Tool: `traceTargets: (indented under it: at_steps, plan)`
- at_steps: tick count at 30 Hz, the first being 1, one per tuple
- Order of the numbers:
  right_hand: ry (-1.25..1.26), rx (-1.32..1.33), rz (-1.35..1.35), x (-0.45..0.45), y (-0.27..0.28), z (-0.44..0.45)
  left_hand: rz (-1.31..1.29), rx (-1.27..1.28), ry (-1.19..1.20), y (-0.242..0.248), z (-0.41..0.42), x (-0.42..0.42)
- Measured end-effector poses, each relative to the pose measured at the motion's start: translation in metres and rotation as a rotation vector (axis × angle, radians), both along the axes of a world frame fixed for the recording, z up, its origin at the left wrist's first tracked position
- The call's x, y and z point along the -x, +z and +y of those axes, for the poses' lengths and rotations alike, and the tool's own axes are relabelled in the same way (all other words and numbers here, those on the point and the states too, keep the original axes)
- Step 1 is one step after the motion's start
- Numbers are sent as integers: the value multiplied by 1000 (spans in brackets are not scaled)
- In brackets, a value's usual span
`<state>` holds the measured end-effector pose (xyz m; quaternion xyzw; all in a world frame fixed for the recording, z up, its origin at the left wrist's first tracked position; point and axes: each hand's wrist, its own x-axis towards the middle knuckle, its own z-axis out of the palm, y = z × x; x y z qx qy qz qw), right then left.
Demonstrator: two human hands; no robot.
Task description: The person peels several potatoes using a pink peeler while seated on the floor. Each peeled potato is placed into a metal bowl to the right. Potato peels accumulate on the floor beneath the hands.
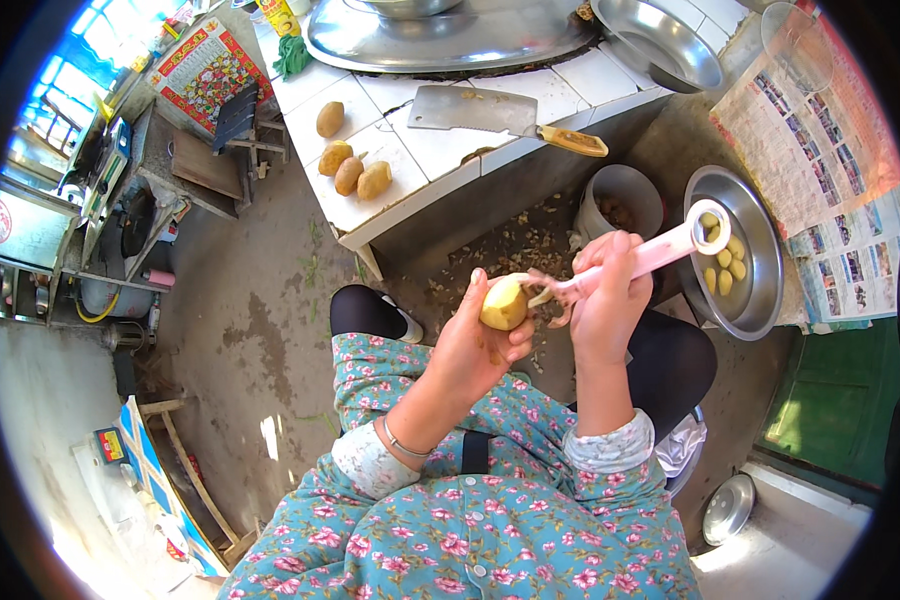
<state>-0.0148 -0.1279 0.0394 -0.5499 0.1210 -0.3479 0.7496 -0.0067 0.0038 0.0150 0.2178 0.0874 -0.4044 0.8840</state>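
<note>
My left hand (480, 337) grips a mostly peeled, yellow potato (504, 304) above my lap. In my right hand (607, 292) is a peeler with a pink handle (656, 255) that ends in a white ring. Its blade end meets the right side of the potato, where strips of peel (547, 289) hang and partly hide it. Several unpeeled brown potatoes (349, 176) rest on the white tiled counter (390, 161). To my right, several peeled potatoes (724, 282) lie in a wide metal basin (766, 300).
A cleaver (472, 109) lies on the counter, its wooden handle (574, 140) jutting past the edge. Behind it sits a large metal lid (450, 41). Below, a pale bucket (596, 199) stands near peel scraps (502, 244) on the floor. A metal bowl (664, 49) sits at the counter's right corner.
</note>
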Motion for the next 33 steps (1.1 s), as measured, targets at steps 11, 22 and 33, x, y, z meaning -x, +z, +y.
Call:
traceTargets:
  at_steps: [11, 22, 33]
  plan:
    - [152, 276, -57, 7, -1, 18, 94, -154, 60, -3, -1, 1]
    - [93, 40, 8, 4, -6, 14, 105, -144, 83, -6, -4, 7]
    - [-83, -214, 102, -6, -12, -18, 64, -105, 39, -5, -2, 6]
